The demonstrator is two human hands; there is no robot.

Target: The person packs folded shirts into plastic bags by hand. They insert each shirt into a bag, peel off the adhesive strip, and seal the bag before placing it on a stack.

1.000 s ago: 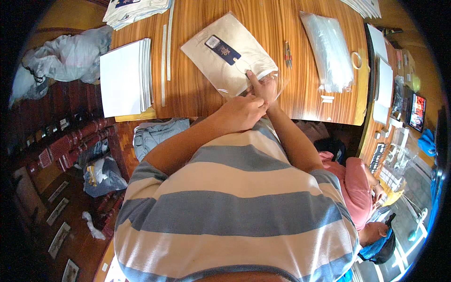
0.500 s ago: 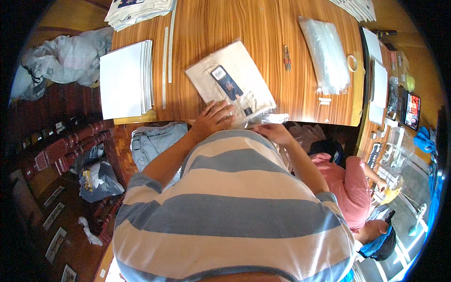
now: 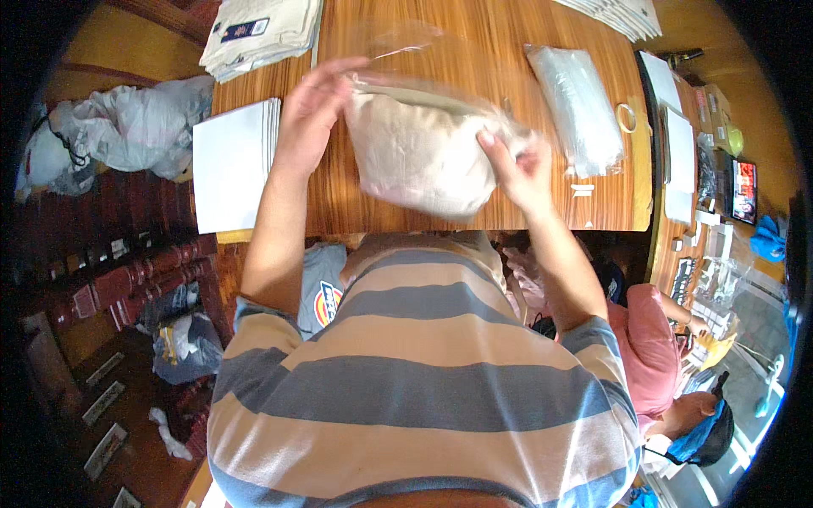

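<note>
Above the wooden table (image 3: 406,25) I hold up a folded cream garment (image 3: 423,152) inside a clear plastic bag (image 3: 398,46), tilted and smeared by motion. My left hand (image 3: 315,114) pinches the bag at its left upper corner; its fingertips are blurred. At the right side my right hand (image 3: 518,173) grips the bagged garment, thumb lying on the face toward me and the fingers partly hidden. The bag's loose clear flap stands out past the garment's far edge. No tag shows on the face turned toward me.
White sheets (image 3: 233,165) are stacked at the left, below a pile of cream garments (image 3: 258,34). A bundle of clear bags (image 3: 577,110) and a tape roll (image 3: 626,118) lie at the right. Another person in a pink top (image 3: 648,347) works at the right.
The bagged garment has come up off the table and its tagged face no longer shows. Both hands have moved farther out and apart, onto its two sides.
</note>
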